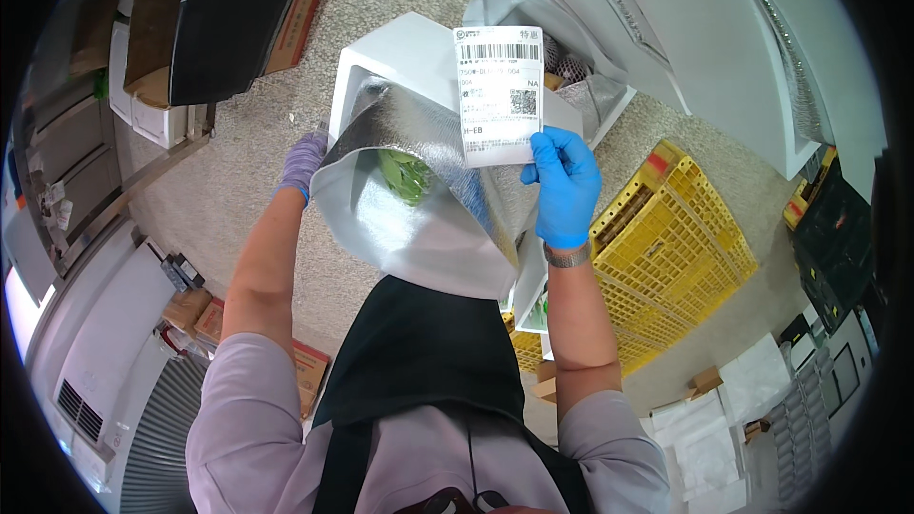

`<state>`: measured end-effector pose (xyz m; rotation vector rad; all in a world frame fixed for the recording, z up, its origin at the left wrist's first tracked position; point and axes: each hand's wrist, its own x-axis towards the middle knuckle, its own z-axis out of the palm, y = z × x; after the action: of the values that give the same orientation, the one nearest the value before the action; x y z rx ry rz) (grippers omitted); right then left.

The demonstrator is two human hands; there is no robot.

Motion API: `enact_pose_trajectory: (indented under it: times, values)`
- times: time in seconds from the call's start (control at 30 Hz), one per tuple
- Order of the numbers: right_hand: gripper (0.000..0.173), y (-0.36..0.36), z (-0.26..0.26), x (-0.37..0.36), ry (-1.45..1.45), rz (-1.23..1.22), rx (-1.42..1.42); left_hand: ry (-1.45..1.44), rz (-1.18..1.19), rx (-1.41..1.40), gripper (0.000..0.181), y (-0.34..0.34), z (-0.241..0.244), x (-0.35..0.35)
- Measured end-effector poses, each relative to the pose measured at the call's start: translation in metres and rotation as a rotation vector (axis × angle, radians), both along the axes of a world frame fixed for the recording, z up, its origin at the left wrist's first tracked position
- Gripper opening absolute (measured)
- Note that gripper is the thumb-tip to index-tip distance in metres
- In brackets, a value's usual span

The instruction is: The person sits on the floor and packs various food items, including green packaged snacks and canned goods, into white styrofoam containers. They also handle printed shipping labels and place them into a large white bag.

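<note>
My right hand, in a blue glove, pinches the lower right corner of a white printed label, held up over a white foam box. My left hand, in a purple glove, is at the box's left side, its fingers partly hidden, so its grip cannot be told. A silver insulated foil bag lines the box and gapes towards me. Leafy greens in clear plastic show inside it.
Behind the label stands another foil-lined box with netted produce. Large white foam boxes fill the upper right. A yellow plastic crate stands at right, a black box at upper left, a metal frame at left.
</note>
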<state>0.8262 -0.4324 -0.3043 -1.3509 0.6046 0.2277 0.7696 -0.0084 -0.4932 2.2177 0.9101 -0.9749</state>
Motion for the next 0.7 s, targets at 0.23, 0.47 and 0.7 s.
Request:
enact_pose_trajectory:
  times: [0.23,0.47,0.7]
  values:
    - [0.019,-0.031,-0.066,0.034,-0.110,0.234,-0.613,-0.171,-0.597,0.169,0.036,-0.014,0.007,0.007]
    - [0.035,-0.095,-0.201,0.057,-0.193,0.446,-1.234,-0.112,-0.294,-0.051,0.033,0.004,-0.049,-0.009]
    - [0.042,-0.148,-0.186,-0.061,0.622,-0.255,0.374,-0.218,-0.172,-0.208,0.031,0.059,-0.053,0.026]
